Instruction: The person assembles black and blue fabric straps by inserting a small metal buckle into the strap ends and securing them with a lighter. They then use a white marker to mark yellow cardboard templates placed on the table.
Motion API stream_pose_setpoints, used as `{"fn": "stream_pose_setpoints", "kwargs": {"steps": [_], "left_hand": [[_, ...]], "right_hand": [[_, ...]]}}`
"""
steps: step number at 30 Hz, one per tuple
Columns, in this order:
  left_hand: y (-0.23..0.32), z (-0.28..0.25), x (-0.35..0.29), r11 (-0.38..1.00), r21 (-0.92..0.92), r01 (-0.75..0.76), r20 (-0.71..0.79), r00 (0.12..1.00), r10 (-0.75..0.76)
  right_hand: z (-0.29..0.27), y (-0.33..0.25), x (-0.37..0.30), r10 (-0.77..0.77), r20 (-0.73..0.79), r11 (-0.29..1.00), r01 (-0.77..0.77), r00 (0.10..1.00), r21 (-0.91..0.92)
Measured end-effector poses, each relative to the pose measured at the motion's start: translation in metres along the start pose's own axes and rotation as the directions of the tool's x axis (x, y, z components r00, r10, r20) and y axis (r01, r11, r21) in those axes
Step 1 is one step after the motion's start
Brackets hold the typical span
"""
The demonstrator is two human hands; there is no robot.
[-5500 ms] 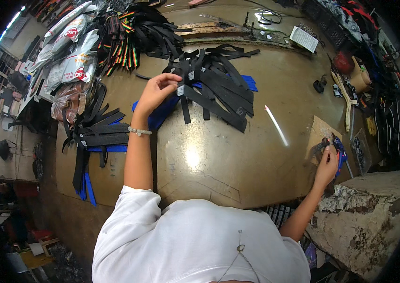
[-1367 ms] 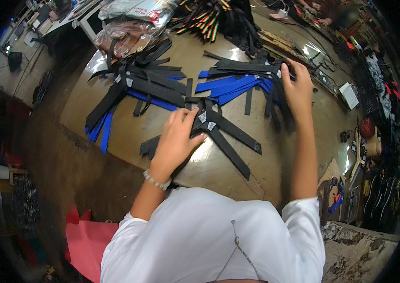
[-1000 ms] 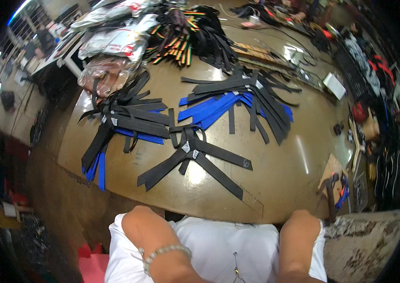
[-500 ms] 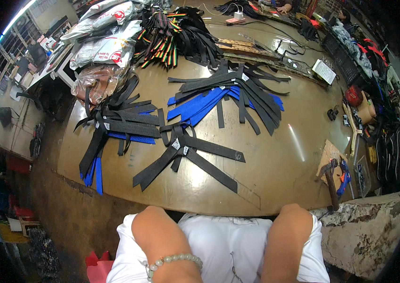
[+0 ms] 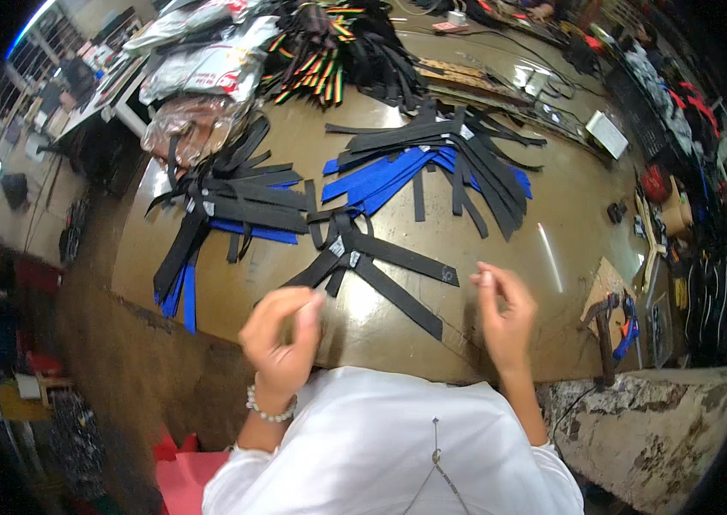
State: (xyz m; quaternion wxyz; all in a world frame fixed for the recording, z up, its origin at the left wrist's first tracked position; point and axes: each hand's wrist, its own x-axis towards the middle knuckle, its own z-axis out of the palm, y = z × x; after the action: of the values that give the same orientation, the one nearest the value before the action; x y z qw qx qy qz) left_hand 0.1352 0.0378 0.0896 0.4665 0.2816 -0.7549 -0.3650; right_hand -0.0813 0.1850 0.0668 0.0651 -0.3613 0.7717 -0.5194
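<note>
My left hand (image 5: 282, 337) is raised over the table's near edge, beside a small stack of black webbing straps (image 5: 398, 296). Its curled fingers meet the thumb in a pinch, slightly blurred; anything between them is too small to make out. My right hand (image 5: 505, 316) hovers off the right end of these straps, thumb and fingertips also pinched, with nothing I can name between them. The straps spread out from a joint with small white labels (image 5: 337, 247), and my left hand covers part of one strap end.
Bundles of black and blue straps lie at the left (image 5: 239, 206) and farther back (image 5: 432, 163). Plastic-wrapped packs (image 5: 200, 86) are piled at the far left. A hammer (image 5: 605, 339) and a blue-handled tool (image 5: 627, 329) lie near the right edge.
Both hands have risen from below the table edge into view over the table. The view has shifted slightly; the straps appear to lie as before.
</note>
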Motion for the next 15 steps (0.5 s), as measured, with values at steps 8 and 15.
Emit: {"fn": "stream_pose_setpoints", "kwargs": {"steps": [8, 15], "left_hand": [[-0.062, 0.052, -0.009, 0.814, 0.581, -0.007, 0.406, 0.869, -0.282], [-0.050, 0.067, 0.011, 0.969, 0.226, 0.097, 0.542, 0.814, -0.208]], "right_hand": [[0.074, 0.031, -0.006, -0.337, 0.393, 0.745, 0.498, 0.855, -0.444], [0.051, 0.037, -0.004, -0.345, 0.212, 0.795, 0.404, 0.915, -0.453]]}}
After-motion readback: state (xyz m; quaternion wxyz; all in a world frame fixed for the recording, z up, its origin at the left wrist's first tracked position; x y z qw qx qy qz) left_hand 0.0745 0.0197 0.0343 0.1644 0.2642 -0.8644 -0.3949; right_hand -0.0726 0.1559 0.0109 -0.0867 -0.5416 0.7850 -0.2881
